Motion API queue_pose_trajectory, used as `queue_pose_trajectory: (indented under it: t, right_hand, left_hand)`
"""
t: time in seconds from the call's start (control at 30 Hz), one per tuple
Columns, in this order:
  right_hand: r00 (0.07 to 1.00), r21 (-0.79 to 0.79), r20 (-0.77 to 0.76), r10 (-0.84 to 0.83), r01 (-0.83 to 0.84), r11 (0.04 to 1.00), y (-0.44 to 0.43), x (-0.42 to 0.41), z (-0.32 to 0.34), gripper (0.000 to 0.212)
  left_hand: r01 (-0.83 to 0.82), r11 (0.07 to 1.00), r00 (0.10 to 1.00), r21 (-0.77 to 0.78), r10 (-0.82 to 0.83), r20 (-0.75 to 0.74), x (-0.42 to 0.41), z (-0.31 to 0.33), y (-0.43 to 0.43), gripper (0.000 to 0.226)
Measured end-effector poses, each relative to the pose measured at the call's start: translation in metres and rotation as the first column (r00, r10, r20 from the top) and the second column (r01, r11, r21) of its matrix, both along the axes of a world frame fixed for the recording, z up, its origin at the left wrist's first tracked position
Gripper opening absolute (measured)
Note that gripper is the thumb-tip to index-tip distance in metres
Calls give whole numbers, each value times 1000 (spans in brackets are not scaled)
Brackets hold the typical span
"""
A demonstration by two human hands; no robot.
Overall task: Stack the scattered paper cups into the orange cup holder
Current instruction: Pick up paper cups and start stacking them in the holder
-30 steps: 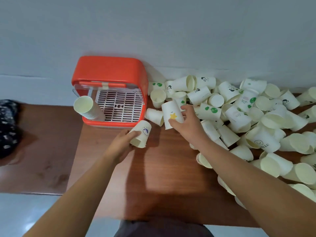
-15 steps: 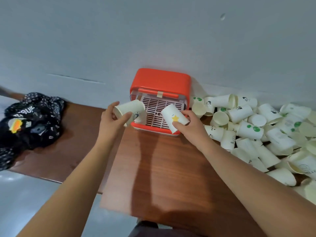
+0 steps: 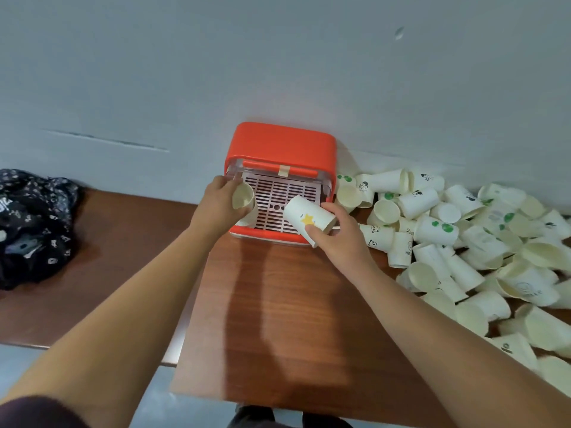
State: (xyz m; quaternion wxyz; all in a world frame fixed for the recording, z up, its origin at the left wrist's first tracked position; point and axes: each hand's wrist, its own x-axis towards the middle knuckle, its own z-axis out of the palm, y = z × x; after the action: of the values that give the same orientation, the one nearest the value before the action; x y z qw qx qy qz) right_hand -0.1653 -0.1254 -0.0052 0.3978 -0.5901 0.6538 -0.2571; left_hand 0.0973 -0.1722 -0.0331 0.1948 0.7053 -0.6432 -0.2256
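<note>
The orange cup holder [image 3: 279,143] stands against the wall with a white slotted grille inside. My left hand [image 3: 221,206] grips a paper cup [image 3: 242,196] at the holder's left front corner, its open mouth facing me. It sits on another cup [image 3: 247,216] lying there. My right hand [image 3: 343,234] holds a paper cup with a yellow star [image 3: 307,217], tilted over the holder's front right part. A heap of scattered paper cups [image 3: 463,242] covers the table to the right.
The brown wooden table [image 3: 278,319] runs under both arms, its front edge near me. A lower brown surface [image 3: 108,257] lies to the left, with a black patterned bag [image 3: 34,223] on it. A grey wall [image 3: 278,57] rises directly behind the holder.
My left hand has carried its cup from the table up to the holder's left front corner. My right hand has brought the star cup from the heap over the holder's front.
</note>
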Motion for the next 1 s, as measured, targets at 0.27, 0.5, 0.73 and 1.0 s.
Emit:
queue_pose_trajectory:
  t: [0.27, 0.5, 0.73, 1.0]
  right_hand:
    - [994, -77, -95, 45, -53, 996, -19, 26, 11, 68]
    - [959, -322, -225, 172, -240, 916, -46, 94, 13, 81]
    - [816, -422, -546, 190, -464, 779, -59, 134, -9, 72]
    - [801, -149, -451, 395, -504, 851, -68, 131, -38, 70]
  left_hand:
    - [39, 988, 983, 147, -12, -183, 17, -23, 6, 93]
    - [-50, 979, 945, 197, 110, -309, 39, -35, 21, 68]
    - [-67, 979, 865, 195, 154, -477, 46, -46, 25, 50]
    - [5, 974, 817, 225, 125, -562, 45, -61, 13, 49]
